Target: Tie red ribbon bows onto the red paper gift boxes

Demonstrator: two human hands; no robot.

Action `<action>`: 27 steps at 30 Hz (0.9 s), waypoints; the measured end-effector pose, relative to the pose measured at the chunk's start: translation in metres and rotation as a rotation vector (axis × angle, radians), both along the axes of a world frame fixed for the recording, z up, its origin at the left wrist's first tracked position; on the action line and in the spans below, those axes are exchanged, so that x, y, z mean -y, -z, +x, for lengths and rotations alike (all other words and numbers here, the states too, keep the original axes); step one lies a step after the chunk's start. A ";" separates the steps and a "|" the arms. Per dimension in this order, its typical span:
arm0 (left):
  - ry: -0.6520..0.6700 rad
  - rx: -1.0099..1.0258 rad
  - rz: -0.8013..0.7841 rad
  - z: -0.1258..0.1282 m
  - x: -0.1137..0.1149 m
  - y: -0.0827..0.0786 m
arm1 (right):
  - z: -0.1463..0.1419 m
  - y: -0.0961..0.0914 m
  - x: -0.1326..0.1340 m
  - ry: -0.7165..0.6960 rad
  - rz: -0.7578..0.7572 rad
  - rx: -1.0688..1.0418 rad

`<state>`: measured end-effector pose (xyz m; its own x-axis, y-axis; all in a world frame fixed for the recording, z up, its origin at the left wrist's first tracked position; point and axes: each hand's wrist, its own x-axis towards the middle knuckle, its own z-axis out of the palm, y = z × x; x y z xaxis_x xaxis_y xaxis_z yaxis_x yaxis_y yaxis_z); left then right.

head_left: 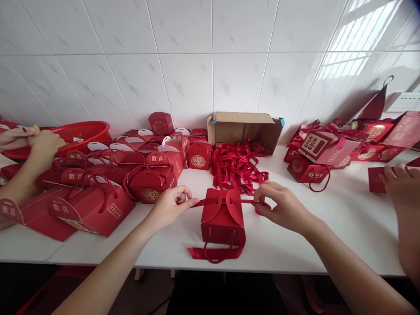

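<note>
In the head view, your left hand (169,203) and right hand (282,208) each have a grip pinched shut on one end of the red satin ribbon (203,202). It runs through the rounded top flaps of the small red paper gift box (222,221), upright on the white bench (328,227) between your grips. You seem mid-threading, with the ribbon drawn taut; the next pull calls for even tension on both ends. A heap of loose red ribbons (236,168) lies just beyond.
</note>
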<state>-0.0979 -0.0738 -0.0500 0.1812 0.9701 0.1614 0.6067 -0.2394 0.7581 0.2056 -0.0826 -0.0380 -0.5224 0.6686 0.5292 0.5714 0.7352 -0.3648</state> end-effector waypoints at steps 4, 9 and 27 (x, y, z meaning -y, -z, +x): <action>-0.059 -0.075 0.204 -0.003 -0.003 0.005 | -0.004 0.014 0.002 0.030 0.121 0.119; -0.149 -0.192 0.456 0.000 0.022 -0.003 | -0.007 0.024 0.024 0.163 0.107 0.059; -0.164 1.456 -0.587 0.030 0.020 0.009 | -0.036 0.033 0.011 0.036 -1.518 -1.863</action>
